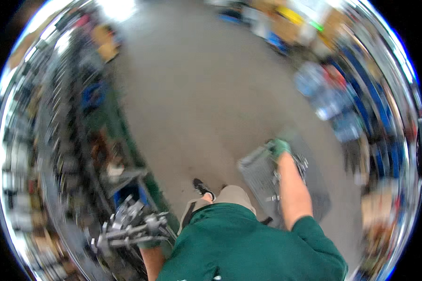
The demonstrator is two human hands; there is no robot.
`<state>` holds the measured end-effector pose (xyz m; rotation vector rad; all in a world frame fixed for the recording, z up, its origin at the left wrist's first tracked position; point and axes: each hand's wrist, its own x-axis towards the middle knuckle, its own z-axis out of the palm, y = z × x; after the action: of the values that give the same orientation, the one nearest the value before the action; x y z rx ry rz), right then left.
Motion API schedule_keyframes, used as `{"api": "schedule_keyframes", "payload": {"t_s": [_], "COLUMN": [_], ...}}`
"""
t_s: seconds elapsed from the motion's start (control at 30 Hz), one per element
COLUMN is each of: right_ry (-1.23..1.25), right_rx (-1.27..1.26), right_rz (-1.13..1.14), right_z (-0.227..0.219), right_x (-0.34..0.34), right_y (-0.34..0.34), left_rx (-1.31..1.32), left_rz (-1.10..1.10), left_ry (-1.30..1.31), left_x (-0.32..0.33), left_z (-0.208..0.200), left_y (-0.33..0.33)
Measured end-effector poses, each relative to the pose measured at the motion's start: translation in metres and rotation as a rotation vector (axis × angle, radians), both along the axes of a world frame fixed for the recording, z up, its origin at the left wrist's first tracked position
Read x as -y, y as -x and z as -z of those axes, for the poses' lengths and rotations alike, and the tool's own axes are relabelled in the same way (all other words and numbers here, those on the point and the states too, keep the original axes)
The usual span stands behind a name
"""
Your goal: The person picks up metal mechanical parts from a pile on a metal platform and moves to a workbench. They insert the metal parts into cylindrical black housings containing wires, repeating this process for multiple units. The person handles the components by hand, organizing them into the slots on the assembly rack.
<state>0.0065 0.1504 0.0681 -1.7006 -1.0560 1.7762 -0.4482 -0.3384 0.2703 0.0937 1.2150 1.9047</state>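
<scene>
My right hand (279, 148), in a green glove, grips the far edge of a grey metal wire basket (258, 175) that I carry at my right side. Small metal parts (299, 164) lie by that hand. My left hand (149, 243), also green-gloved, holds a bundle of grey metal pieces with rods and round fittings (131, 227) low on my left. I wear a green shirt, and one black shoe (202, 187) shows on the grey floor below me.
Tall shelving (65, 140) packed with blurred items runs along the left. Blue racks with wrapped goods (333, 103) stand on the right. Grey concrete floor (197, 93) stretches ahead, with boxes (276, 23) at the far end. The picture is motion-blurred.
</scene>
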Motion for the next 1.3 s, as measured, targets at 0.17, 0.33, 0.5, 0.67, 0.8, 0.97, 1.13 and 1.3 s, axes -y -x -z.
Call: {"api": "schedule_keyframes", "payload": {"t_s": [0.17,0.33,0.5,0.67,0.8,0.97,1.13,1.3], "right_ry": [0.212,0.270,0.302,0.277,0.398,0.472,-0.861,-1.498], "right_rx": [-0.192,-0.059,-0.036,0.035,0.072,-0.210,-1.090,-1.173], "right_rz": [0.090,0.073,0.102,0.046,-0.034,-0.923,-2.001,-2.300], "right_z": [0.032,0.061,0.066,0.044,0.063,-0.115,-0.395,-0.459], "right_x": [-0.036,-0.190,-0.158,-0.176,-0.118,0.234,0.502,0.658], "right_y": [-0.027,0.034,0.057,0.103,0.197,0.396,0.389,0.326], "left_rx": [-0.031,0.009,-0.039,0.022,-0.139,-0.139,-0.206,-0.309], "left_rz": [-0.186,-0.573,-0.824,-1.032,-1.077,-1.032,-1.097,-1.410], "left_ry": [-0.243,-0.318,-0.251,-0.347,-0.493,-0.661,-0.621,-0.466], "left_x": [0.129,0.046,0.081,0.094,0.108,0.136,0.186,0.241], "left_z": [-0.016,-0.075,-0.095,-0.090,-0.063,-0.068,-0.088,-0.056], "left_y": [-0.085,-0.105,-0.145,-0.184,-0.195,-0.211,-0.222,-0.217]}}
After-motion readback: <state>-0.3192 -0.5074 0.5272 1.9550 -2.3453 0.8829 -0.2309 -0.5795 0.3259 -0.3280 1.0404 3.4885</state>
